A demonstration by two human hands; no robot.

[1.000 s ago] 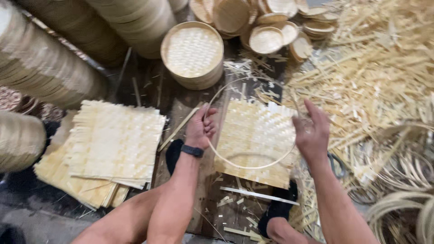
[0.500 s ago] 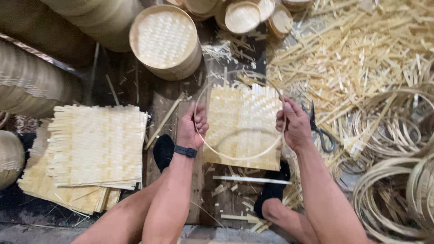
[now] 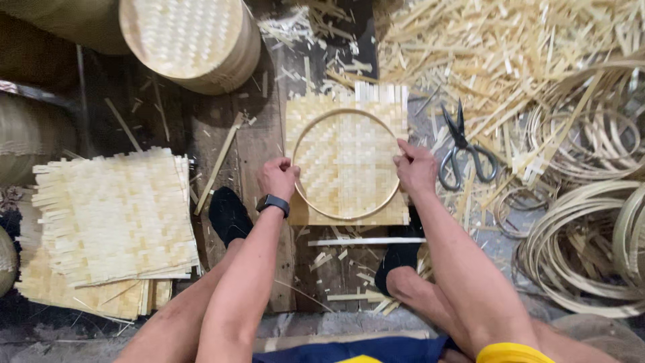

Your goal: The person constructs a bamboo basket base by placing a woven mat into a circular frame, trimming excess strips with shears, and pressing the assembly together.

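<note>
Head view, bamboo hoop (image 3: 347, 163) between left hand (image 3: 277, 178), right hand (image 3: 415, 168)

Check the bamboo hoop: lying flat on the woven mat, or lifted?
Flat, as far as one view shows: the bamboo hoop rings the woven mat, left hand and right hand pinching its sides.

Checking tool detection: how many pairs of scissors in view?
1. The scissors lie on the floor just beyond the right hand, beside the woven mat. More could be buried under the bamboo strips.
</note>
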